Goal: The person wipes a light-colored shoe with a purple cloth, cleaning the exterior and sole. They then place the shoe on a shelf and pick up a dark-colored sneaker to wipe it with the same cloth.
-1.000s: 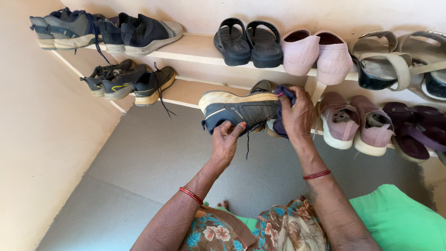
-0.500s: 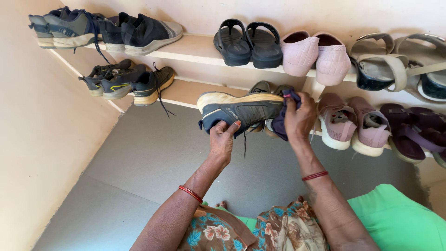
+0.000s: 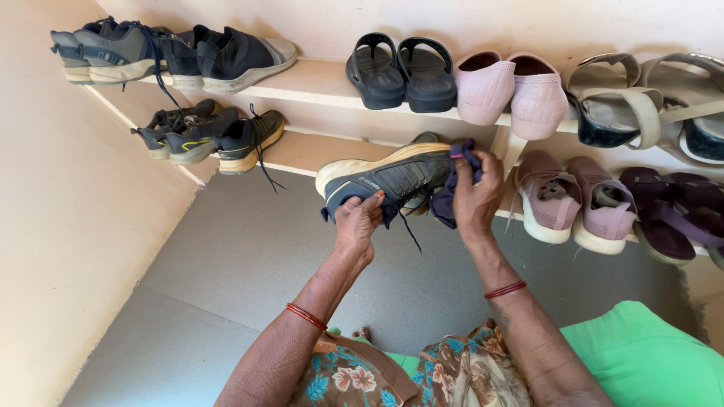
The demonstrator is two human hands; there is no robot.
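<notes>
Above the grey floor (image 3: 249,256), the left hand (image 3: 356,224) gripped a dark sneaker (image 3: 381,181) from below at its heel end, tilted sole-up. Against the sneaker's toe end, the right hand (image 3: 473,197) was clenched on a dark blue cloth (image 3: 451,192). Behind the sneaker, cream wall shelves (image 3: 317,79) carried sandals, slippers and more sneakers.

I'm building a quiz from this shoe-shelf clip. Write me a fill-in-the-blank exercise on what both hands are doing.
1. The left hand grips a dark sneaker by its ____ end.
2. The right hand presses a dark ____ against the sneaker.
3. The black sandals stand on the ____ shelf.
4. Each wrist wears a ____ bangle.

Missing words: heel; cloth; upper; red
</notes>
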